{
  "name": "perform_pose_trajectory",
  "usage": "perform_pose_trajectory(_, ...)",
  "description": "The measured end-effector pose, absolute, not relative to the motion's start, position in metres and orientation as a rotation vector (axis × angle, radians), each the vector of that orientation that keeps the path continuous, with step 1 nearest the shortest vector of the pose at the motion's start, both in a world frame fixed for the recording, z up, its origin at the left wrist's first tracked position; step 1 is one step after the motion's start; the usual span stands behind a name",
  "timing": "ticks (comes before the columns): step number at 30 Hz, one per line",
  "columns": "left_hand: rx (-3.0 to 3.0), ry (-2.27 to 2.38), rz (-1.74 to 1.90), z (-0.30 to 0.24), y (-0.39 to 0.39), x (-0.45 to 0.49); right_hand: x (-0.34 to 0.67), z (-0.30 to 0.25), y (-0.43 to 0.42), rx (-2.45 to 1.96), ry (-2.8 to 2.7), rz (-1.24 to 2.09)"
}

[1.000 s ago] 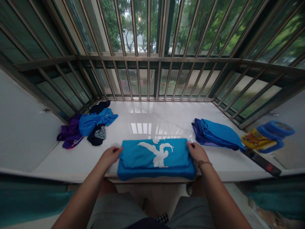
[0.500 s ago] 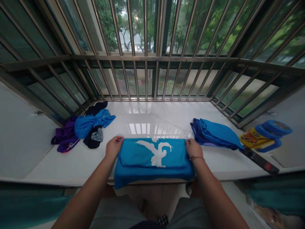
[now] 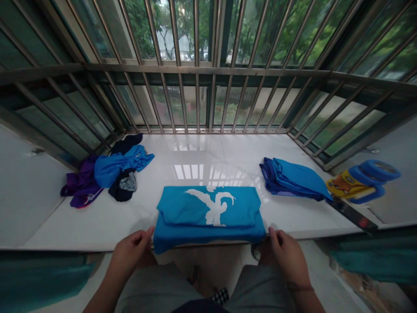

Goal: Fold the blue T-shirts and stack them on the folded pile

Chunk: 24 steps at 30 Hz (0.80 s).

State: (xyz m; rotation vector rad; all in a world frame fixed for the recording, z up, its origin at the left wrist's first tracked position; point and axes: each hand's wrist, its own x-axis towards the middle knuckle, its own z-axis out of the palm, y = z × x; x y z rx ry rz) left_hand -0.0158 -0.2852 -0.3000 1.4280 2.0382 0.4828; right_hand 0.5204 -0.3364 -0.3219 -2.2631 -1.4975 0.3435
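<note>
A bright blue T-shirt [image 3: 189, 208] with a white figure print lies folded in the middle of the white ledge. Its lower layer hangs slightly over the front edge. My left hand [image 3: 132, 250] is by the shirt's lower left corner, fingers loosely bent, with nothing visible in them. On the other side, my right hand [image 3: 288, 252] is just off the lower right corner, thumb and forefinger apart and holding nothing. Whether the left fingertips touch the cloth is hard to tell.
A loose heap of clothes, with a purple garment [image 3: 83, 178], a blue garment [image 3: 112, 167] and dark pieces, lies left. To the right sit folded blue clothes [image 3: 293, 178], a yellow and blue jar [image 3: 355, 182] and a dark flat box [image 3: 353, 215]. Metal window bars [image 3: 208, 69] stand behind.
Both hands have let go of the shirt's far corners and moved back toward me, down to its near corners. The shirt stays folded in place. The view has shifted slightly.
</note>
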Motion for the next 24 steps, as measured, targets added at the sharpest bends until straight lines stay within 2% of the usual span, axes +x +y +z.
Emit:
perform_pose_trajectory(3,1.463,2.079,0.418,-0.304,-0.308,-0.018,0.505,-0.329,-0.358,-2.106,-1.587,0.369)
perform_pose_trajectory(9,1.535,2.058,0.715,-0.286,-0.280,0.005,0.474,-0.319,-0.331,-1.852,-1.766,0.158)
perform_pose_trajectory(19,1.409,2.099,0.479,-0.292,-0.183,0.027,0.483,-0.296,-0.244,-2.357,-1.215,0.475)
perform_pose_trajectory(24,1.023,1.815,0.729,-0.287,-0.178,0.028,0.494,-0.295,-0.222,-2.269,-1.196,0.608)
